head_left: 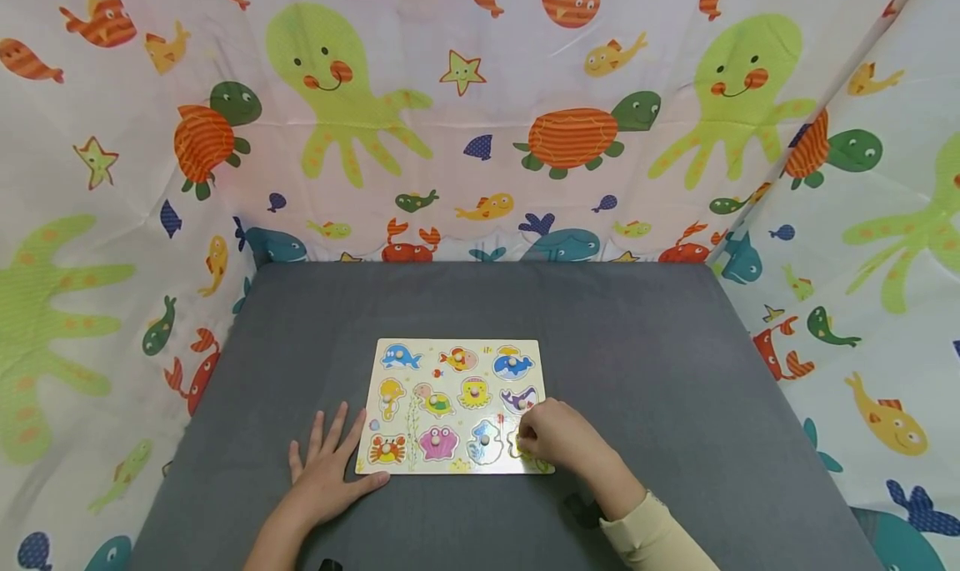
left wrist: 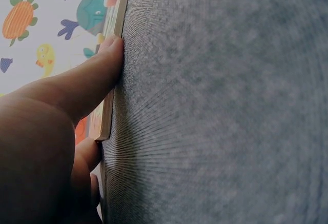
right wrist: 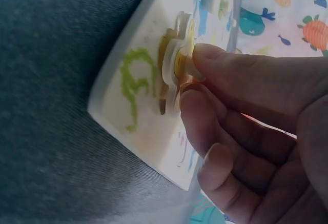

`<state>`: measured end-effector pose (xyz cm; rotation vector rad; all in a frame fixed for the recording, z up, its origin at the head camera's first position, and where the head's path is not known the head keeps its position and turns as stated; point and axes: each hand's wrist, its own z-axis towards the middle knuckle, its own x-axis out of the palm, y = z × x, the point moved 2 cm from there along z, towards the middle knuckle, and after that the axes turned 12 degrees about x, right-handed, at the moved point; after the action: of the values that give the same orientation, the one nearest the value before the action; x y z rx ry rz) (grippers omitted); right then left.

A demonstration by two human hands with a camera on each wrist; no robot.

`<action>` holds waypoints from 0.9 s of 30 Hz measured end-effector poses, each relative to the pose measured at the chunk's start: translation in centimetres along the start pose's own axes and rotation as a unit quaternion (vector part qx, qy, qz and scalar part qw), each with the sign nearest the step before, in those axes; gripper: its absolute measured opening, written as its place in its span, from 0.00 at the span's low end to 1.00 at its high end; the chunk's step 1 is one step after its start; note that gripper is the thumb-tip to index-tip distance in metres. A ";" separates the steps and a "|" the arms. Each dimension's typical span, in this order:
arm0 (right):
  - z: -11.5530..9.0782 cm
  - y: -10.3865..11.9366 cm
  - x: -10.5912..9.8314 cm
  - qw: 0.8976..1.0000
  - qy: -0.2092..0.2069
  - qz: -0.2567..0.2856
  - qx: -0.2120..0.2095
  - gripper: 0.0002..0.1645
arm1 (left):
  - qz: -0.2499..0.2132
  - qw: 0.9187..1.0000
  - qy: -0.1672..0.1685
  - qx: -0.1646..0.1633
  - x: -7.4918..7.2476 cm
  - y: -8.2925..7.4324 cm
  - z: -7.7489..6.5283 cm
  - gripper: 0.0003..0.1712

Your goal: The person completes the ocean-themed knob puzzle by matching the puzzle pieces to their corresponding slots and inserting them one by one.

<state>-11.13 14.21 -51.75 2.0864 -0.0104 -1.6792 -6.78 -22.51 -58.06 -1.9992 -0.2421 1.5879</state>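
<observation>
A wooden peg puzzle board [head_left: 408, 469] with sea-animal pieces lies flat on the grey cloth. At its lower right corner my right hand [head_left: 564, 439] pinches the knob of a yellow puzzle piece [right wrist: 171, 75] between thumb and finger. In the right wrist view that piece stands slightly proud of the board over its recess; its full shape is partly hidden by the fingers. My left hand [head_left: 324, 476] lies with spread fingers at the board's lower left. Its thumb [left wrist: 97, 70] touches the board's edge in the left wrist view.
Beside the yellow piece sits a blue seahorse piece [head_left: 485, 443]. A pink shell piece [head_left: 438, 443] and a red crab piece [head_left: 387, 448] are further left. Curtains [head_left: 465, 196] printed with sea animals enclose the grey table surface [head_left: 637, 346] at the back and sides.
</observation>
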 end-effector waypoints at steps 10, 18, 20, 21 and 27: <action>-0.1 0.0 0.0 1.000 -0.018 -0.010 -0.003 0.13 | -0.008 1.000 -0.020 0.012 0.0 -0.2 -0.1 0.63; -0.2 0.2 0.0 1.000 -0.016 -0.003 -0.001 0.12 | -0.005 1.000 -0.025 0.016 0.1 -0.2 -0.1 0.63; -0.1 0.1 0.0 1.000 -0.018 -0.005 0.003 0.12 | -0.005 1.000 -0.021 0.013 0.1 -0.1 -0.1 0.64; -0.1 0.1 0.0 1.000 -0.019 -0.006 0.005 0.12 | -0.006 1.000 -0.019 0.012 0.0 -0.1 -0.1 0.64; -0.2 0.1 -0.1 1.000 -0.009 0.003 0.005 0.11 | -0.005 0.999 -0.027 0.023 0.2 0.1 -0.2 0.63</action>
<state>-10.96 14.15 -51.62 2.0747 -0.0313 -1.6979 -6.54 -22.53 -58.26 -1.9194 -0.2346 1.6282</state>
